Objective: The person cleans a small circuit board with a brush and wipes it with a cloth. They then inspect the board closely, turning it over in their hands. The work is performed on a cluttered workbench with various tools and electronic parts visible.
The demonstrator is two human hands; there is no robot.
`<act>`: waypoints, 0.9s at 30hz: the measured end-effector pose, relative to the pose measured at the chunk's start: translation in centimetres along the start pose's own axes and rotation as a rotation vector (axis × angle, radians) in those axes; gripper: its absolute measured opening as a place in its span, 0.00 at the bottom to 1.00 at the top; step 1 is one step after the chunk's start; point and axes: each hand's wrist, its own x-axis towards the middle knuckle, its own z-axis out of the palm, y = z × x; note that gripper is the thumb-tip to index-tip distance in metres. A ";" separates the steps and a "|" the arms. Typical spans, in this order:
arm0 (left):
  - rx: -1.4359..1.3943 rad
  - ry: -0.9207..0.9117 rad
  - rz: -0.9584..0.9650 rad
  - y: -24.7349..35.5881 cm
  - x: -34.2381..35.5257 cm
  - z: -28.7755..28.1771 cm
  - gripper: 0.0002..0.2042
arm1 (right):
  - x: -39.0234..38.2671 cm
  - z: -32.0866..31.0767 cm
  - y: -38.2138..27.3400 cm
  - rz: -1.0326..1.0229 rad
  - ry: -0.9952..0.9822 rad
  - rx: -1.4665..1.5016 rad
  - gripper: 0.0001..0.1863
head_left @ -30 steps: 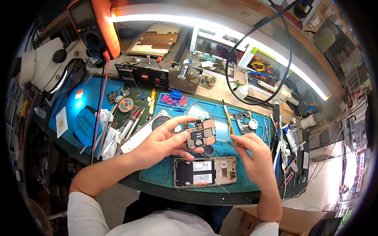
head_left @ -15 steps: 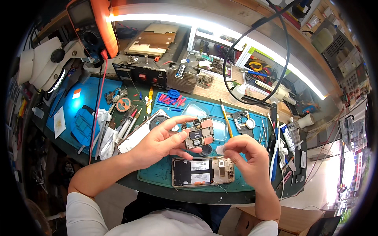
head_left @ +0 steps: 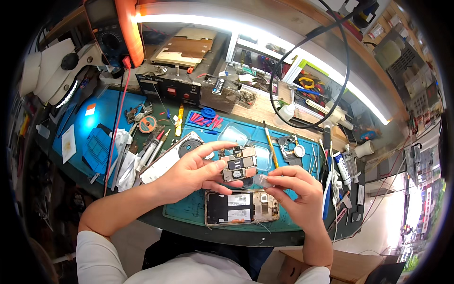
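White metal makes up the jointed arm [head_left: 52,83] at the far left, standing over a blue mat [head_left: 106,100] lit by a bright spot. Next comes a multimeter [head_left: 111,40] in an orange case, with red and black leads hanging from it, then a spool [head_left: 147,124] of copper-coloured wire. A pale phone back cover [head_left: 155,169] with a dark camera ring lies slanted behind the left hand [head_left: 193,173]. That hand's grip pinches the left edge of a circuit board [head_left: 240,163], thumb on top, holding it raised above the desk [head_left: 208,236]. Below the board, an opened phone frame [head_left: 242,208] with its black battery lies on a teal mat [head_left: 184,210]. Just right of the board, a small translucent piece [head_left: 260,180] is pinched between thumb and fingers in the grip of the right hand [head_left: 299,191]. Farther right, a white and blue tube [head_left: 342,168] lies among tools.
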 end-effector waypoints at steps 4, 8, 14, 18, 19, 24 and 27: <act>-0.001 -0.027 -0.023 0.1 -0.1 0.1 0.25 | 0.1 0.8 0.2 -0.203 0.047 -0.123 0.13; -0.007 -0.083 -0.029 -0.1 -0.1 -0.1 0.26 | 0.5 1.7 0.2 -0.363 0.086 -0.239 0.14; -0.015 -0.152 -0.029 -0.3 -0.3 -0.1 0.26 | 0.4 3.0 0.3 -0.397 0.064 -0.267 0.14; -0.020 -0.156 -0.022 -0.1 -0.4 0.1 0.27 | 0.5 3.5 0.4 -0.395 0.061 -0.265 0.13; -0.023 -0.157 -0.020 -0.1 -0.4 0.1 0.27 | 0.5 3.5 0.5 -0.396 0.063 -0.271 0.13; -0.025 -0.152 -0.029 -0.1 -0.4 0.0 0.28 | 0.6 3.6 0.7 -0.386 0.075 -0.272 0.13; -0.025 -0.150 -0.033 -0.2 -0.4 0.0 0.28 | 0.8 3.8 0.6 -0.380 0.095 -0.258 0.16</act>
